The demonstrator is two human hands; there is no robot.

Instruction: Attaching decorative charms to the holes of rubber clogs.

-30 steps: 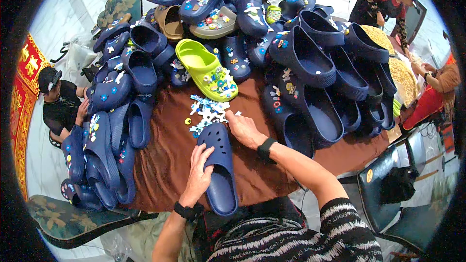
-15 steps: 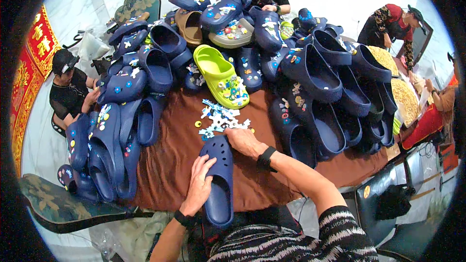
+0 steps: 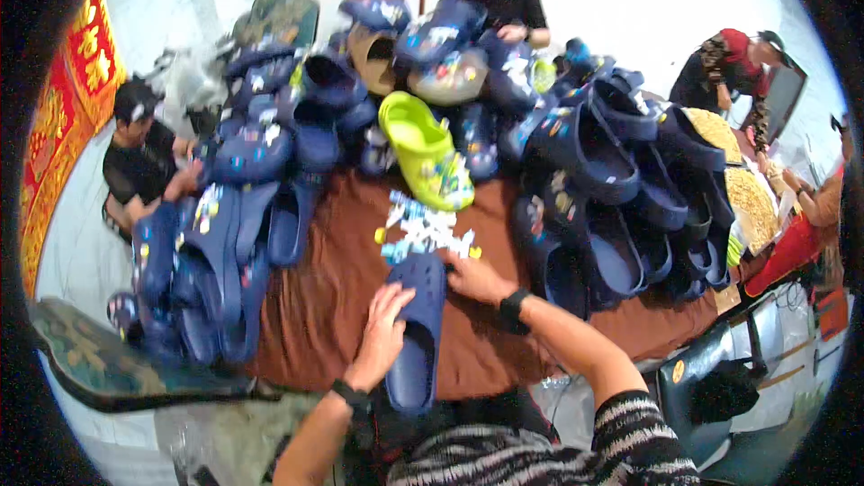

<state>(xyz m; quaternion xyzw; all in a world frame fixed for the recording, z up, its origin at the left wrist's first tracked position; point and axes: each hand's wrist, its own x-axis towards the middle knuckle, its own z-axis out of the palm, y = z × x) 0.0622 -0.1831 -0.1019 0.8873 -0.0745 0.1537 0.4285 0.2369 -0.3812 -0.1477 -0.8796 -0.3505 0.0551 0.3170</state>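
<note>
A plain navy clog (image 3: 418, 306) with holes in its upper lies in front of me, toe pointing away, no charms visible on it. My left hand (image 3: 382, 337) is closed around its left side, fingers over the upper. Beside the toe, my right hand (image 3: 477, 277) has its fingers drawn together; whatever is between them is too blurred to make out. Just beyond the toe lies a loose pile of small charms (image 3: 421, 227), white, blue and yellow. Behind that pile stands a lime green clog (image 3: 430, 157) with charms covering its upper.
Navy clogs are heaped at left (image 3: 211, 252) and right (image 3: 616, 243) on a brown cloth (image 3: 315, 324). A brown clog (image 3: 371, 63) sits at the back. One person (image 3: 148, 157) works at left, another (image 3: 508, 0) across the table, others at far right.
The whole view has shifted and blurred a little. My right hand has moved slightly along the clog's toe, while my left hand keeps its hold on the clog.
</note>
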